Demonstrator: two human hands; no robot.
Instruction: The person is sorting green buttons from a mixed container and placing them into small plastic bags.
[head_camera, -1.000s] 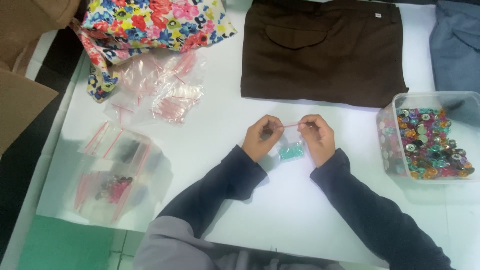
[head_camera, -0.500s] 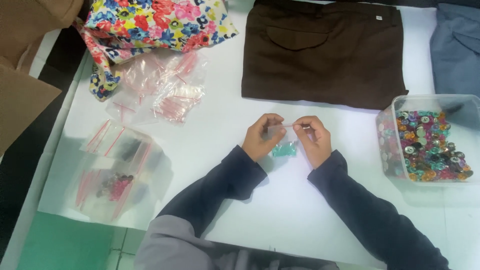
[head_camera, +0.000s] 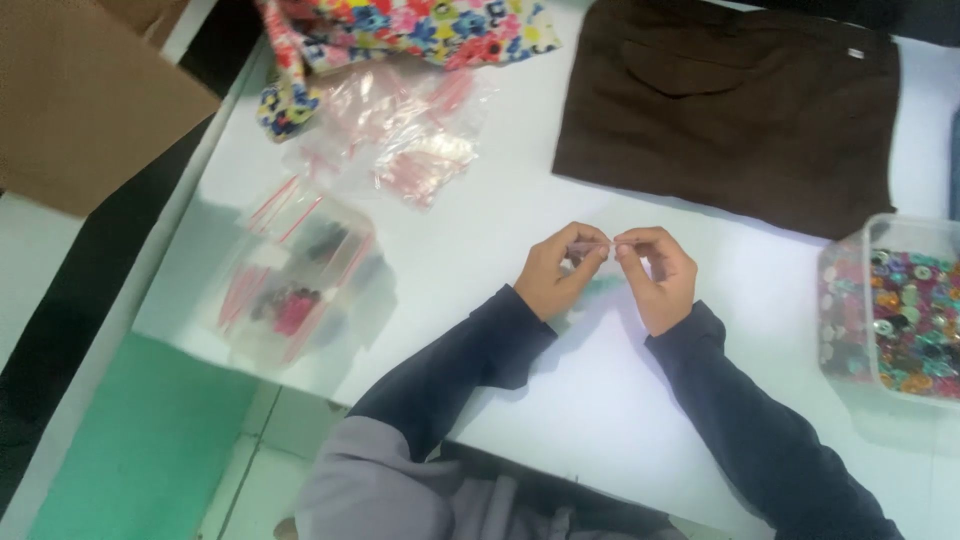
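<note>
Closer together now — both hands (head_camera: 610, 270) pinch small bag (head_camera: 600, 287), hanging below.

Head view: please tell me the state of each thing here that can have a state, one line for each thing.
left hand: pinching the small bag's top edge
right hand: pinching the same edge
small bag: held just above the table, contents blurred
clear box: open, full of colourful small pieces
brown garment: folded flat
empty bags: loose pile
filled bags: lying flat in a heap
</note>
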